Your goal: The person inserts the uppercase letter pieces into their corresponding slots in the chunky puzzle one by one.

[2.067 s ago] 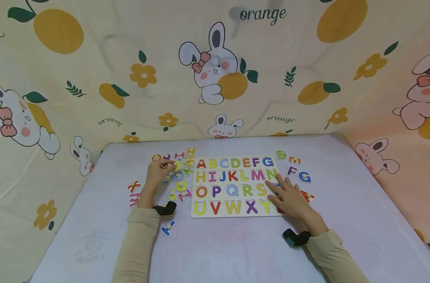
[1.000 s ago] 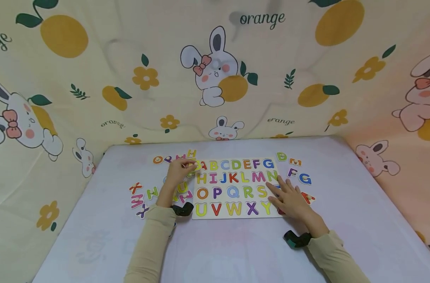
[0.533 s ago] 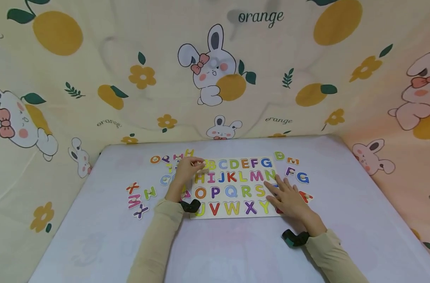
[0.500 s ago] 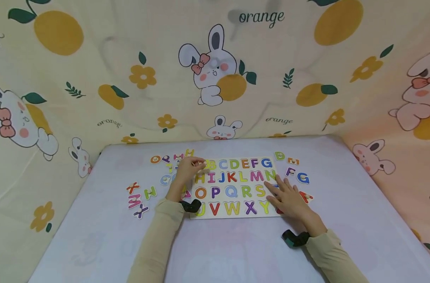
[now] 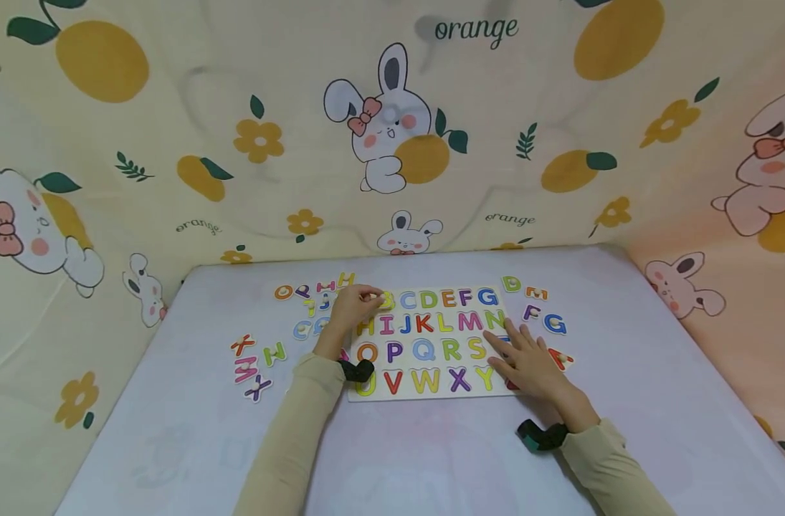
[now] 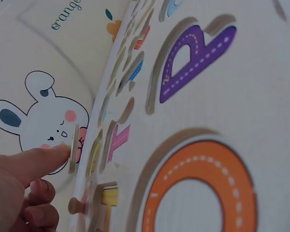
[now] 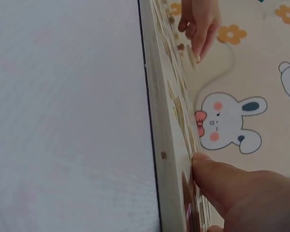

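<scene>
The left hand (image 5: 356,304) pinches a thin letter piece (image 6: 74,149) in its fingertips, just above the board (image 5: 408,364) at its upper left; seen edge-on from the wrist, its letter is unreadable there. The right hand (image 5: 527,358) lies, fingers spread, over the board's right edge, covering much of two letters. A pink piece (image 5: 344,354) is mostly hidden by the left wrist.

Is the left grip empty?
No, in the left wrist view the left grip holds a thin flat piece, seen edge-on.
</scene>
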The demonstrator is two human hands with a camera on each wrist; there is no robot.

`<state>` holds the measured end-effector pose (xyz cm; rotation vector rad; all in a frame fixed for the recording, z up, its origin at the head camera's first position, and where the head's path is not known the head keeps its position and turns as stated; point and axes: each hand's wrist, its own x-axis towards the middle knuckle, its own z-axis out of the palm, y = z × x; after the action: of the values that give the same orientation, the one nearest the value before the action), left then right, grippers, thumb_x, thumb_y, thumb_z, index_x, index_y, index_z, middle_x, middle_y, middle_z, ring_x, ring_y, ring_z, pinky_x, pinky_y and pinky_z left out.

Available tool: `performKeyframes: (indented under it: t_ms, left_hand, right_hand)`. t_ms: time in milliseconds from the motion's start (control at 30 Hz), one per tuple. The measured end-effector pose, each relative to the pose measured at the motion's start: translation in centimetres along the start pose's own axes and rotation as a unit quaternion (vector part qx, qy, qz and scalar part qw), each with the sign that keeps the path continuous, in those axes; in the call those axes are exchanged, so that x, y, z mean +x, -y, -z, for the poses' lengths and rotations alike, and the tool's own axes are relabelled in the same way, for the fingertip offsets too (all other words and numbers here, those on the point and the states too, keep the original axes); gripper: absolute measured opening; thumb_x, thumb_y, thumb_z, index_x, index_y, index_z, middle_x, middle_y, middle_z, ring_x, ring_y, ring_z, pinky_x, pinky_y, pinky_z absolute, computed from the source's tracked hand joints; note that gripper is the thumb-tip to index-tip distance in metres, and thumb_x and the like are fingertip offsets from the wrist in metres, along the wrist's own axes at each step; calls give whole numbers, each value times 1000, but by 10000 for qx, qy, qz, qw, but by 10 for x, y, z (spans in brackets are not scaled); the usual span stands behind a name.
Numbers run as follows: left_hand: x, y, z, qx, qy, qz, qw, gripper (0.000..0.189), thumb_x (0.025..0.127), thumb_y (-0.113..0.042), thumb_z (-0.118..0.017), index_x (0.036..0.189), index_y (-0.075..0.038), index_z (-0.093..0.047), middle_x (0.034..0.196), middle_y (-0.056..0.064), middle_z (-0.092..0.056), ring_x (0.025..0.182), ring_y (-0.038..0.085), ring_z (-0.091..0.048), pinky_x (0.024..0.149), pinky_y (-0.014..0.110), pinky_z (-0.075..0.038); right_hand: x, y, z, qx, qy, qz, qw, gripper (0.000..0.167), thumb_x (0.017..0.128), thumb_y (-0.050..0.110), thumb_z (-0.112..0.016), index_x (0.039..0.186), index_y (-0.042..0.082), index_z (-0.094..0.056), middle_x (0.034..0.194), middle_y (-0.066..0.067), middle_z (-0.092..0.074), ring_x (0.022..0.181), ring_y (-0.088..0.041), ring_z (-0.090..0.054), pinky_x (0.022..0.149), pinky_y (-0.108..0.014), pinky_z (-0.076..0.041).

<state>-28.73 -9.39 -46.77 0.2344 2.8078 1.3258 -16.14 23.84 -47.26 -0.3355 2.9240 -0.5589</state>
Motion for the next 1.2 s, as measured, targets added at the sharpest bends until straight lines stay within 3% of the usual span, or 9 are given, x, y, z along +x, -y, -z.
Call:
performKeyframes:
  t_ms: [300, 633, 1033, 1200]
  left_hand:
    - [5, 2, -4, 239, 169, 247, 9993, 23, 89, -25, -68, 107, -12, -73, 73, -2, -50, 72, 13, -47, 63, 23, -33]
    - [8, 0, -5, 467, 185, 290, 9983, 22, 89, -25, -67, 107, -12, -74, 74, -1, -52, 73, 14, -47, 64, 23, -32]
    - [8, -2, -7, 368, 223, 534, 9976, 24, 90, -27, -67, 109, -14, -73, 79, 1, -55, 75, 15, -49, 63, 23, -34]
    - [5, 1, -9, 193, 60, 477, 9987, 24, 88, -26, -69, 108, -14, -74, 79, 0, -54, 74, 14, -47, 64, 23, -34]
  right_hand:
    - [0, 0, -2, -33, -48, 27, 10000, 58, 97, 42, -50, 149, 21, -36, 159, -26, -15, 143, -57, -12, 109, -74, -10]
    - [0, 0, -1, 22, -57, 32, 10000, 58, 97, 42, -51, 149, 20, -36, 159, -26, -15, 143, -57, -11, 109, -74, -9]
    - [1, 1, 1, -26, -57, 50, 10000, 59, 97, 42, -51, 149, 19, -36, 158, -27, -16, 142, -58, -12, 109, -74, -10]
    - [0, -1, -1, -41, -43, 22, 10000, 58, 97, 42, -50, 149, 20, -36, 159, -26, -16, 143, -57, -12, 109, -74, -10]
